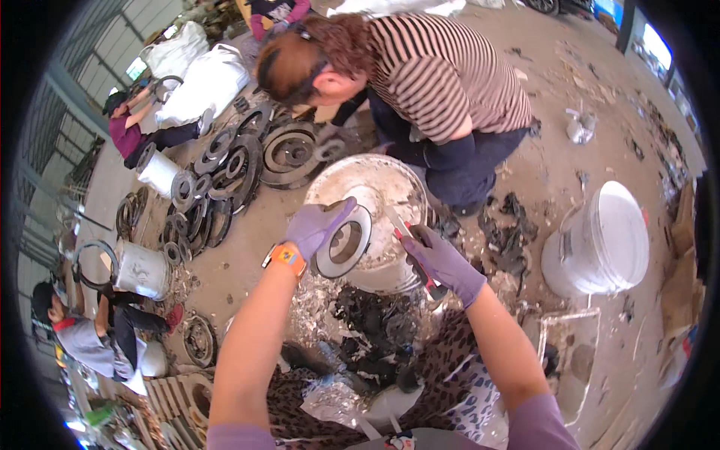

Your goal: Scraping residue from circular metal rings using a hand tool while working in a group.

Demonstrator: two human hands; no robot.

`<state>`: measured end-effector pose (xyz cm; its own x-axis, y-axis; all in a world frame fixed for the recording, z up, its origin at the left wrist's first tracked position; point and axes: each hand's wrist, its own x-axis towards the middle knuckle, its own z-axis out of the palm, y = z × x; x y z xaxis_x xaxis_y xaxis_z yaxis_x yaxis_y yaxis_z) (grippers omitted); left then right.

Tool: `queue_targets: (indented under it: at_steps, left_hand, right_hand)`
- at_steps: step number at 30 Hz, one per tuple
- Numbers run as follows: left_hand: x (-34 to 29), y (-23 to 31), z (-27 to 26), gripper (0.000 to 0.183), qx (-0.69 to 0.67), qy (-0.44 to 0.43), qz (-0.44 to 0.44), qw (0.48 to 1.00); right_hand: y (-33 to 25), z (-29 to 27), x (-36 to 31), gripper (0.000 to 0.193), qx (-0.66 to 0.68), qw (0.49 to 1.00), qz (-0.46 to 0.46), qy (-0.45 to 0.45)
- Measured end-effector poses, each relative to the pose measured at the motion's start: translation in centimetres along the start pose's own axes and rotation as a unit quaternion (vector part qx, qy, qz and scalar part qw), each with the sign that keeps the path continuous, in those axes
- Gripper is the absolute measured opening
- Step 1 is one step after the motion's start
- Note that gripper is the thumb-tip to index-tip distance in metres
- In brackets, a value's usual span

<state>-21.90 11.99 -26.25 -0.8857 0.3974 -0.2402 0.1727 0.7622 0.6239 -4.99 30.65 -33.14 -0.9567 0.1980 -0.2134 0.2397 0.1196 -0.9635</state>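
My left hand [319, 225], in a purple glove, grips a flat grey ring [328, 262] by its upper edge and holds it tilted. My right hand [444, 262], gloved alike, is closed around a utility knife [395, 220] with a red handle, its blade pointing up and left. A small gap separates the blade from the ring. Both hands are above a dirty white bucket [382, 280] whose round, flat top serves as a work surface. Black scraps [375, 319] lie below it, by my patterned trousers.
Across the bucket a person in a striped shirt [454, 82] crouches. Many rings [240, 161] are heaped on the floor to the left, near white sacks [206, 82]. A white bucket [592, 244] stands at right beside black scraps [514, 236]. Two people sit farther left.
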Motion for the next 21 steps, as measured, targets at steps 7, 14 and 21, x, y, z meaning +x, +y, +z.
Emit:
queue_targets:
  at_steps: [7, 14, 21]
  left_hand:
    - [1.4, 1.4, 1.0, 0.078, 0.065, -0.030, 0.034, 0.997]
    - [1.7, -0.3, 0.0, 0.071, -0.032, 0.010, 0.035, 0.999]
    - [0.8, 2.0, 0.2, 0.063, -0.057, -0.018, 0.004, 0.998]
  right_hand:
    - [0.9, 0.2, -1.0, 0.027, -0.249, 0.968, -0.014, 0.003]
    - [-0.9, 2.1, 1.0, 0.026, -0.443, 0.886, -0.117, 0.065]
    - [-0.4, 2.4, 2.5, 0.024, -0.421, 0.895, -0.095, 0.113]
